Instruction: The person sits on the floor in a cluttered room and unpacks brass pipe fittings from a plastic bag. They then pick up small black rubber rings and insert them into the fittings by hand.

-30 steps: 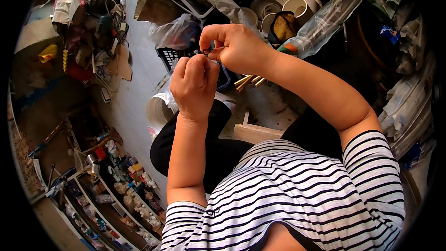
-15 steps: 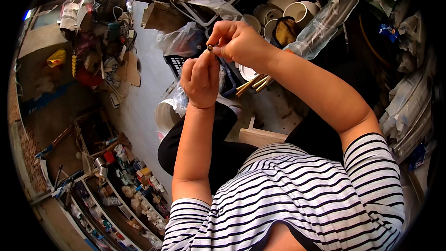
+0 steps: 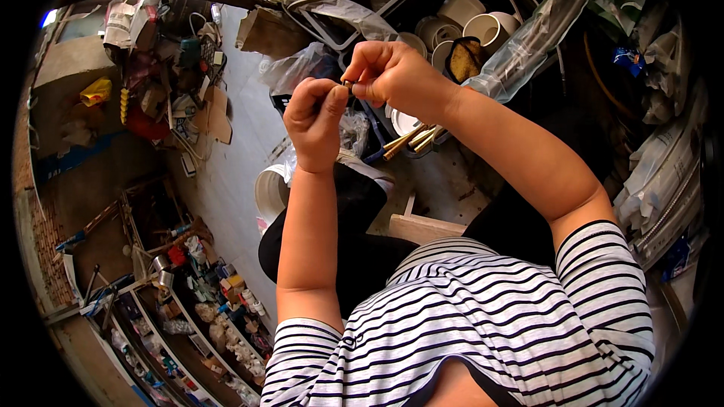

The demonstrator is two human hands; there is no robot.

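My left hand [image 3: 315, 117] and my right hand [image 3: 392, 75] are raised in front of me, fingertips meeting on a small dark metal part [image 3: 348, 86] pinched between them. Most of the part is hidden by my fingers, so its shape is unclear. Below the hands lies a bundle of brass-coloured rods [image 3: 407, 140] on a cluttered surface. My forearms rise from a black-and-white striped shirt [image 3: 467, 324].
White pipe fittings [image 3: 483, 26] and a clear plastic-wrapped bundle [image 3: 539, 26] lie beyond the hands. A white bucket [image 3: 271, 192] stands on the grey floor at left. Shelves of small boxed goods [image 3: 204, 309] run along the lower left. White pipes [image 3: 664, 181] lean at right.
Both hands have lifted slightly up and to the right while staying together on the small part; the view has shifted a little.
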